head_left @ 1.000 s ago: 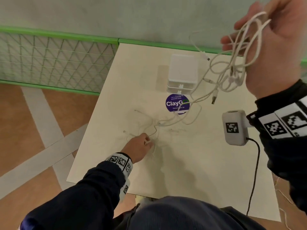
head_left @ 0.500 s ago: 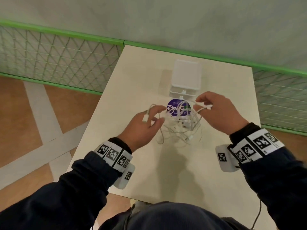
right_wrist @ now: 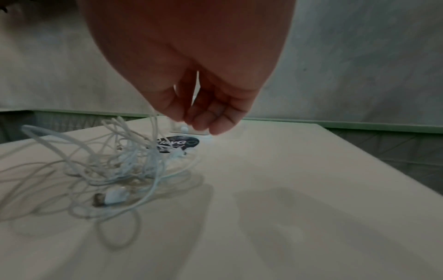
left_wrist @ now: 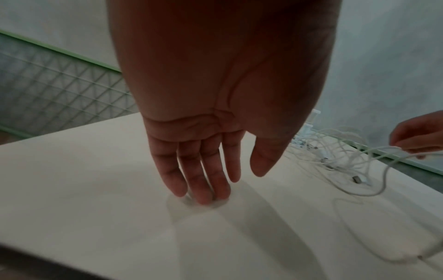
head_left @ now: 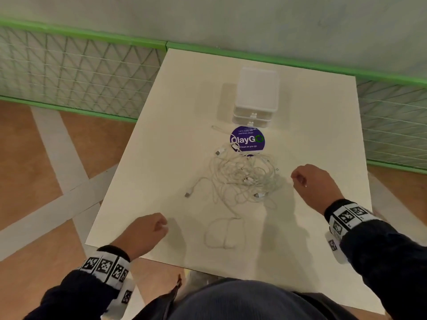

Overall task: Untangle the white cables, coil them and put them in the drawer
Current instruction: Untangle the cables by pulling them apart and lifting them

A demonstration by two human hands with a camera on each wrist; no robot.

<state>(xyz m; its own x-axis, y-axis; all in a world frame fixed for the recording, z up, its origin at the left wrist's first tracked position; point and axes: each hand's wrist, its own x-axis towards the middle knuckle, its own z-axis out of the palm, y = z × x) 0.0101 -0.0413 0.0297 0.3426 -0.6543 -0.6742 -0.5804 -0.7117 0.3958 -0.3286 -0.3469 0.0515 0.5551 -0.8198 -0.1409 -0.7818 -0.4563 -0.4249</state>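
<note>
A tangle of white cables (head_left: 245,179) lies mid-table, just in front of the purple sticker. One USB plug (head_left: 187,194) sticks out to the left, and a loose loop (head_left: 221,234) trails toward me. The white drawer unit (head_left: 255,95) stands behind, its drawers closed. My left hand (head_left: 147,229) is near the table's front-left edge, away from the cables, with straight fingers (left_wrist: 203,189) touching the tabletop. My right hand (head_left: 309,181) is at the tangle's right edge, and its fingers (right_wrist: 203,117) pinch one raised cable strand (right_wrist: 153,132).
The cream table (head_left: 323,250) is small, with its left and front edges close to my hands. A round purple ClayGo sticker (head_left: 247,139) is stuck between the tangle and the drawer unit. A green-railed mesh fence (head_left: 80,72) and a wall run behind.
The cable bundle, held high in my right hand a second ago, now lies on the table. My hands met at it, then moved apart, the left one back toward me.
</note>
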